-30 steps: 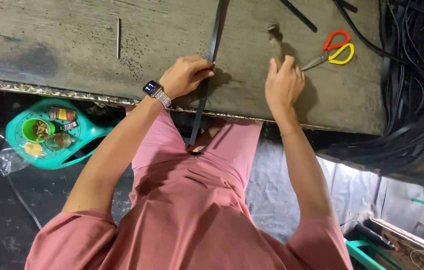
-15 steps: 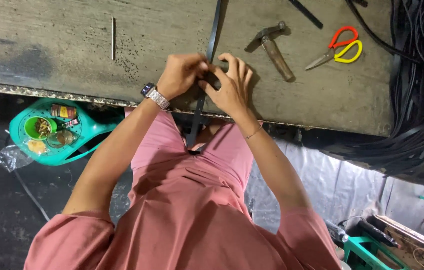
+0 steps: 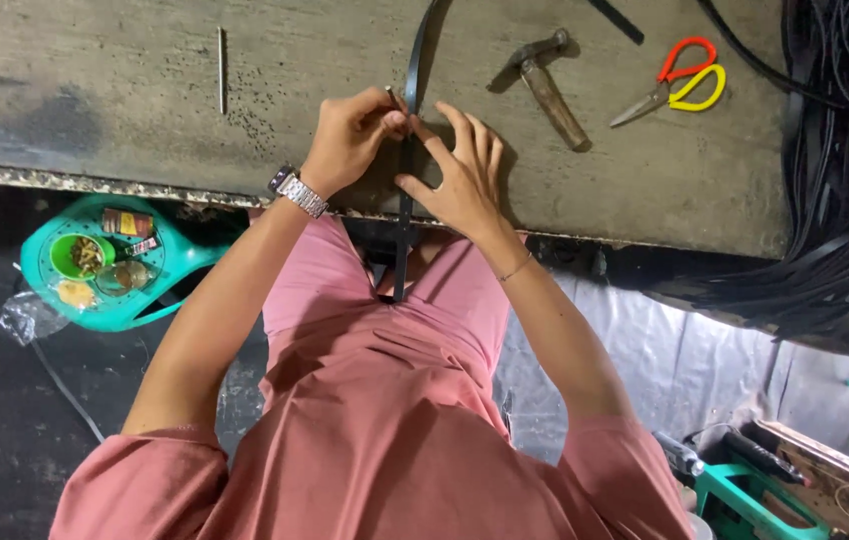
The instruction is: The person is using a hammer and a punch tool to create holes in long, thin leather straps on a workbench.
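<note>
a worn grey workbench (image 3: 145,110) fills the far part of the view. on it, to the right of the hands, a hammer (image 3: 545,82) lies tilted with its head at the far end, and further right a pair of scissors (image 3: 680,87) with one red and one yellow loop lies closed. a thin metal rod (image 3: 222,68) lies well apart on the left. a heap of black straps (image 3: 835,170) spills over the right end of the bench. below the near edge on the left sits a teal basket (image 3: 110,262) with small packets in it. nothing lies between the hands and the strip.

the left hand (image 3: 350,140), with a metal watch (image 3: 297,190) at the wrist, is curled, its fingertips pinching the black strip (image 3: 415,70) at its left edge. the right hand (image 3: 460,175) is partly spread, fingers fanned on the bench, its index finger and thumb touching the strip from the right; whether it truly grips is not clear.

the strip is narrow, flat and dark. it runs from the far edge of the bench straight toward the person, passes between the two hands, crosses the near edge and hangs down onto the pink-clothed lap.
</note>
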